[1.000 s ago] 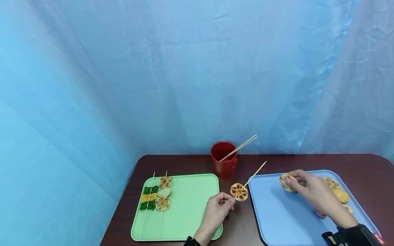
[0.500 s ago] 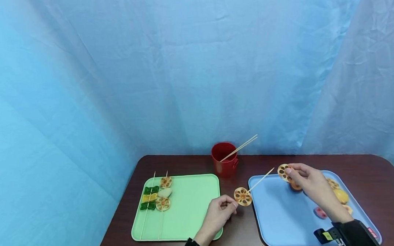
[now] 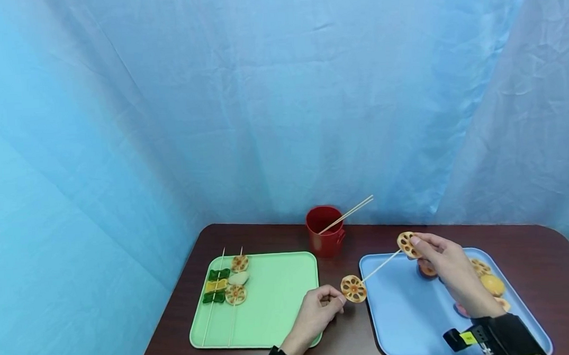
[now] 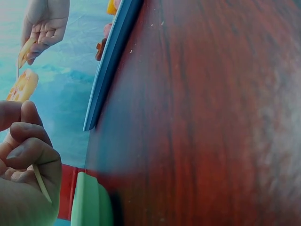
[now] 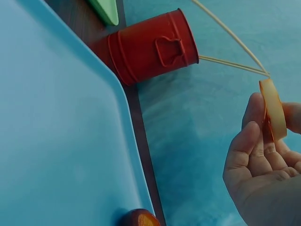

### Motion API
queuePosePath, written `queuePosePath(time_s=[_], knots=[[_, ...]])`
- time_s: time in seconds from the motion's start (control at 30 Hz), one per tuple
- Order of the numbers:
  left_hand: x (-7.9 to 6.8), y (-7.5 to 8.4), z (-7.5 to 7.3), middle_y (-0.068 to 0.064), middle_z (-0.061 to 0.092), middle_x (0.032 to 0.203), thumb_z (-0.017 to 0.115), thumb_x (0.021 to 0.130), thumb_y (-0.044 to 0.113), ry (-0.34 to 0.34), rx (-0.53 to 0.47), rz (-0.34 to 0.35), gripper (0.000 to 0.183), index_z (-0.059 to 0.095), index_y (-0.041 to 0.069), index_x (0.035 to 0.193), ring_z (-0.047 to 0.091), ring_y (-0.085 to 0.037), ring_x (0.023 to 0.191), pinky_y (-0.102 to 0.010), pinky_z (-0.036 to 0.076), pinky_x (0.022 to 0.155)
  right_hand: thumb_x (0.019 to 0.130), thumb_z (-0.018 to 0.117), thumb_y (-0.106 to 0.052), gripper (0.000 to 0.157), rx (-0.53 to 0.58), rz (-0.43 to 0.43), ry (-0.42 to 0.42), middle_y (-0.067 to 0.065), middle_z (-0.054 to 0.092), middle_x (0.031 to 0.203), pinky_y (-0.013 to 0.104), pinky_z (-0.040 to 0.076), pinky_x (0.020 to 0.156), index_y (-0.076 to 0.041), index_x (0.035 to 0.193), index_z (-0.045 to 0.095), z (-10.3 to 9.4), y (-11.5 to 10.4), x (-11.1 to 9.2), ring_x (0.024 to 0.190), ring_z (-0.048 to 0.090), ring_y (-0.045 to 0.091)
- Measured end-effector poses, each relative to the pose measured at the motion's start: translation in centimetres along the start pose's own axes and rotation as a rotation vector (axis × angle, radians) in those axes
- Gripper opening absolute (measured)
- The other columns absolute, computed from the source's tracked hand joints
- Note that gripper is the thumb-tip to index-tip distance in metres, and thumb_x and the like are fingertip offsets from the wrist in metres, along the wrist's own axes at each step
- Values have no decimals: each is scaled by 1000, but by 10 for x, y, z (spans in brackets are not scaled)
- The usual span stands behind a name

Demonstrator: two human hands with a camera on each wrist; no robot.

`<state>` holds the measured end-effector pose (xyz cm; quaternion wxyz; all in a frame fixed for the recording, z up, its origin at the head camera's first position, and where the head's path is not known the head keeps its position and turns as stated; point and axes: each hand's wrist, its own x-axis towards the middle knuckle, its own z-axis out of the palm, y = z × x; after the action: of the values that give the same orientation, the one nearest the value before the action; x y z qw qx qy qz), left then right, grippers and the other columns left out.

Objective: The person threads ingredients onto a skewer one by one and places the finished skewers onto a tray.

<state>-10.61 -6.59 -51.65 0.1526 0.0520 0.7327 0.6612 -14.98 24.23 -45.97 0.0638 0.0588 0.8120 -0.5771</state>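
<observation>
My left hand grips a bamboo skewer low down, its blunt end showing below the curled fingers in the left wrist view. Threaded on that skewer, just beyond the fingertips, is a lotus root slice with brown-rimmed holes. Over the far edge of the blue tray, my right hand pinches a second lotus root slice between thumb and fingers. The skewer's tip meets this slice in the head view. Seen edge-on in the right wrist view, the held slice is thick and pale.
A green tray on the left bears two loaded skewers. Behind, a red cup holds thin skewers. On the blue tray lie a brown round piece, a yellow piece and more lotus slices.
My right hand lifted its lotus slice up off the blue tray and leftward to the skewer's tip. My left hand shifted slightly right, and its skewer tilted lower toward the right.
</observation>
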Motion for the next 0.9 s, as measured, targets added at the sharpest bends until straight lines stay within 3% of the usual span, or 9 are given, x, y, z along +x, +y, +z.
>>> queuePosePath(time_s=[0.2,0.5,0.73,0.9], knots=[[1,-2,1,4,65,71,69,97,17,-4,7,-10,21,71,-4,95,50,-13,56,-21,41,51,102,53,-59,77,33,14,-10,0,68,115,31,56,80,0,152,46,1,1,1,93,61,11],[0,-4,1,3,65,71,69,97,17,-6,4,-15,22,72,-5,96,49,-12,56,-21,41,51,101,55,-59,80,117,49,-14,-5,68,114,28,57,84,1,152,43,3,-1,2,98,63,6],[0,-4,2,4,64,70,69,97,17,-3,-5,-10,23,71,-5,95,49,-14,56,-22,42,51,99,58,-60,79,121,72,-8,-6,70,108,29,56,78,-1,149,45,7,-5,2,91,64,11],[0,-4,3,4,64,70,69,97,17,4,-13,-18,23,71,-5,95,49,-13,57,-22,43,51,99,60,-57,72,122,42,11,-8,72,100,29,54,71,0,144,50,11,-7,1,83,62,13]])
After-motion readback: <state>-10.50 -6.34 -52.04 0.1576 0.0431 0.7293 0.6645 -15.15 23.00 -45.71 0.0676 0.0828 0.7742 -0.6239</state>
